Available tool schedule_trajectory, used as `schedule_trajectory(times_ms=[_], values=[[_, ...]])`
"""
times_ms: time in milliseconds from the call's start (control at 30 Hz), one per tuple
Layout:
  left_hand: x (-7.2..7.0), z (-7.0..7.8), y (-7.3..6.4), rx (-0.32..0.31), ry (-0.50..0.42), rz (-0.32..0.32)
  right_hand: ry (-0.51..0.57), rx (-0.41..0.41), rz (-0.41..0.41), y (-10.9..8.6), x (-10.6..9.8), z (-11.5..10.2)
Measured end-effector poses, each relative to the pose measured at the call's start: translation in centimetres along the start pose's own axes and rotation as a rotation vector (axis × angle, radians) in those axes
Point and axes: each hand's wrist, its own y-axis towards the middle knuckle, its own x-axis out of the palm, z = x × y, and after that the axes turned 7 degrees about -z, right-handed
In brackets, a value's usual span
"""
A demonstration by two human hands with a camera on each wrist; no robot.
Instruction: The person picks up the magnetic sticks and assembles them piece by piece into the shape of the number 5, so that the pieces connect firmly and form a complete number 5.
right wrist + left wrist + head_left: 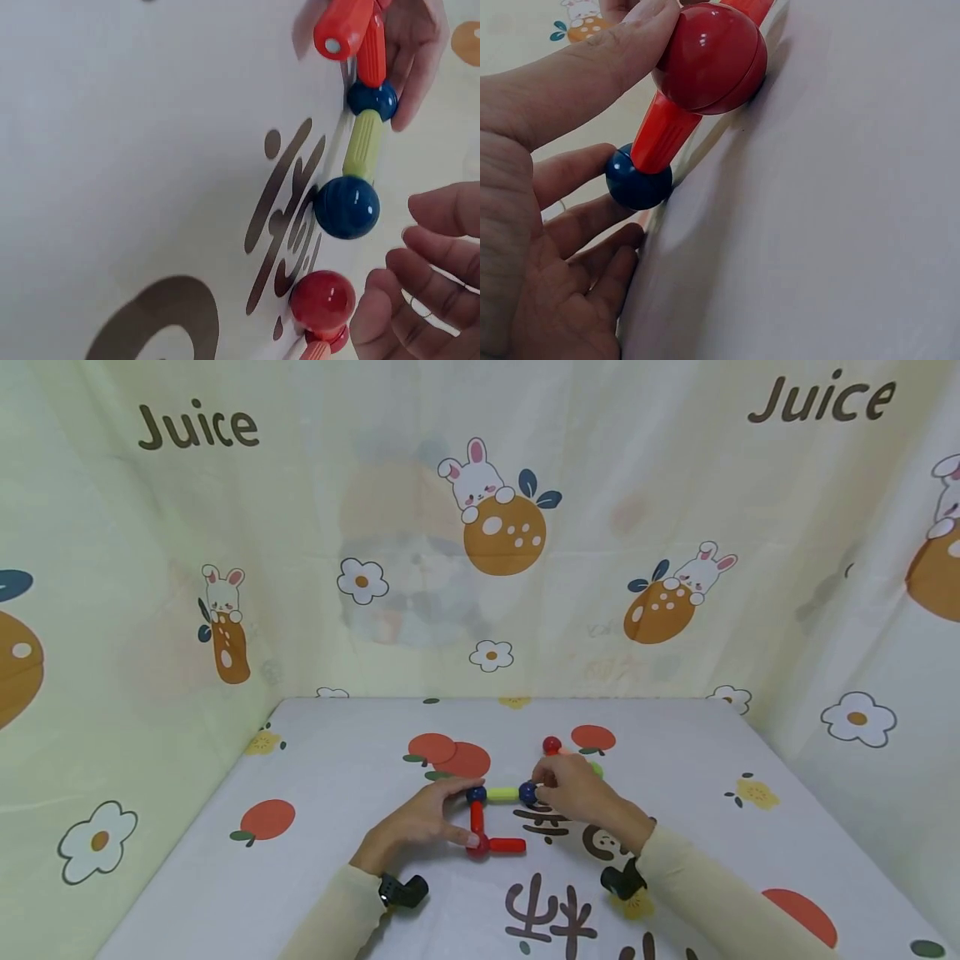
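Several magnetic balls and rods form a joined shape on the table. My left hand [420,818] holds its left side, thumb on a red ball [712,60] and fingers against a blue ball [639,178]. A red rod [477,817] links these balls; another red rod [508,845] sticks out rightward from the red ball. From the left blue ball a yellow-green rod [502,794] runs to a second blue ball [347,208]. Beside that ball is my right hand [576,787], fingers loosely bent; the right wrist view shows a gap between them and the ball.
Behind the right hand lies another red ball [552,745] with a pale orange rod [318,350]; a green piece [597,769] is partly hidden there. The white tablecloth [337,760] has printed fruit and lettering. A printed curtain [300,527] stands around the table.
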Motion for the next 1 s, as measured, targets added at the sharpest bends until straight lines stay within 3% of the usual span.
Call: schedule_trajectory(times_ms=[233, 533, 800, 1000], values=[[-0.1, -0.3, 0.0, 0.009, -0.007, 0.002, -0.034, 0.051, 0.035, 0.1, -0.6, 0.4], [-0.1, -0.4, -0.1, 0.035, -0.018, -0.011, -0.116, 0.109, 0.007, 0.8, -0.2, 1.3], [0.0, 0.0, -0.1, 0.032, -0.023, -0.01, -0.114, 0.169, -0.036, 1.3, 0.3, 2.3], [0.0, 0.1, -0.2, 0.029, -0.02, -0.012, -0.105, 0.168, -0.063, 1.9, 0.6, 2.8]])
